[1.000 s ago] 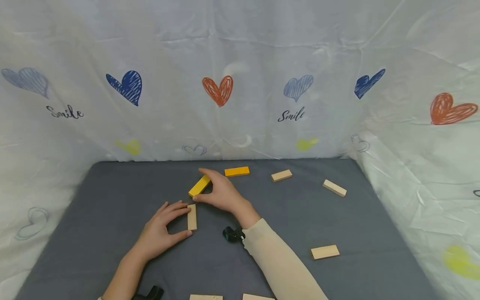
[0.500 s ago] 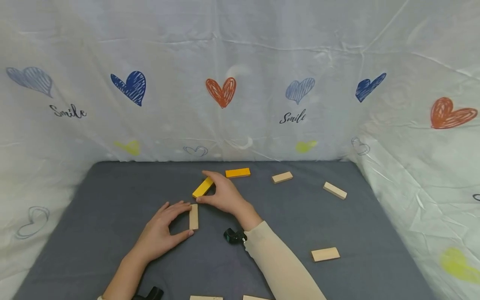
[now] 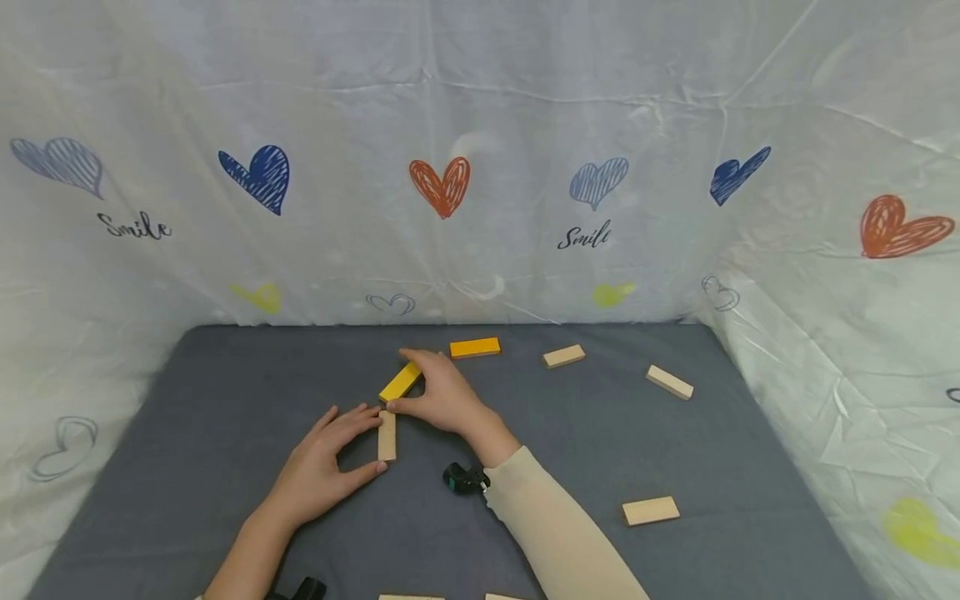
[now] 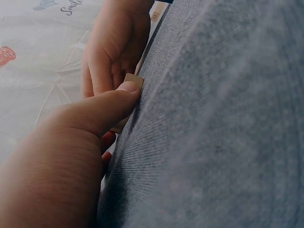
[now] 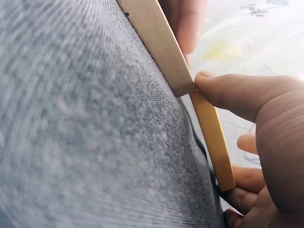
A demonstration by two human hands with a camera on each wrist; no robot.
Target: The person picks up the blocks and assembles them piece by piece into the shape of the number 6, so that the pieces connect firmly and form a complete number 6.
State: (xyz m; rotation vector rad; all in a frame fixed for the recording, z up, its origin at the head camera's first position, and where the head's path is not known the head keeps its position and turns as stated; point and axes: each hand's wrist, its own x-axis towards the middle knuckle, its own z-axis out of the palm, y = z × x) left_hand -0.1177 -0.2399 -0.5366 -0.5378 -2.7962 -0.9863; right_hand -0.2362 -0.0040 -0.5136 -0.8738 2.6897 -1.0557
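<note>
My left hand point(image 3: 318, 467) holds a plain wooden block point(image 3: 387, 439) on the grey cloth, thumb at its near end and fingers at its far end. Just beyond it, my right hand point(image 3: 446, 397) grips a yellow block point(image 3: 400, 382) by its two ends, slanting away to the right. In the right wrist view, the near end of the yellow block point(image 5: 213, 142) meets the corner of the plain block point(image 5: 159, 45), with the right thumb point(image 5: 228, 90) right at that joint. The left wrist view shows the left thumb point(image 4: 126, 90) pressed against the plain block's end point(image 4: 134, 77).
A second yellow block point(image 3: 475, 347) lies at the back of the grey-covered table point(image 3: 525, 433). Plain blocks lie at back right point(image 3: 564, 357), far right point(image 3: 670, 382) and right point(image 3: 650, 511). Two more show at the front edge. A printed white curtain point(image 3: 480, 100) hangs behind.
My right hand has brought the yellow block slightly nearer, so its near end sits closer to the plain block. The left hand keeps its hold with hardly any movement.
</note>
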